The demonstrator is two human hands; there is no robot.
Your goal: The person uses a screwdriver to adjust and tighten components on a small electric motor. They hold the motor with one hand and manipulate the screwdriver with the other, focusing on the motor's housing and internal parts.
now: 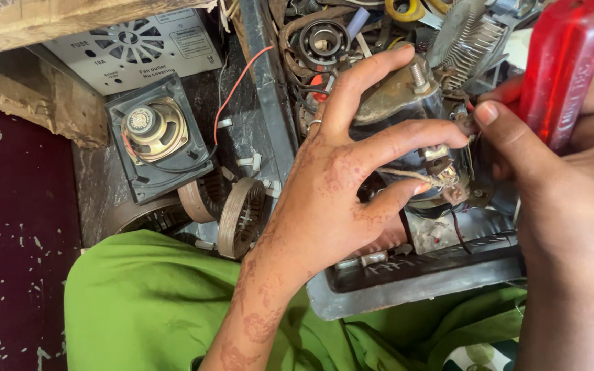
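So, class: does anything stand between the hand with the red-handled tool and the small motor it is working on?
Nothing visible does. The right hand holds the red-handled tool right at the motor, which the left hand grips. Only the motor's own loose wires lie near the fingertips.

Pretty cramped: the motor [407, 117] is hemmed in by wires [421, 175] and the heatsink [465, 34]; open floor [15, 227] sits far left.

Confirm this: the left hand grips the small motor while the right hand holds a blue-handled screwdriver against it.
Wrong on colour only. The head view shows the screwdriver in the right hand has a red handle; the left hand does grip the motor.
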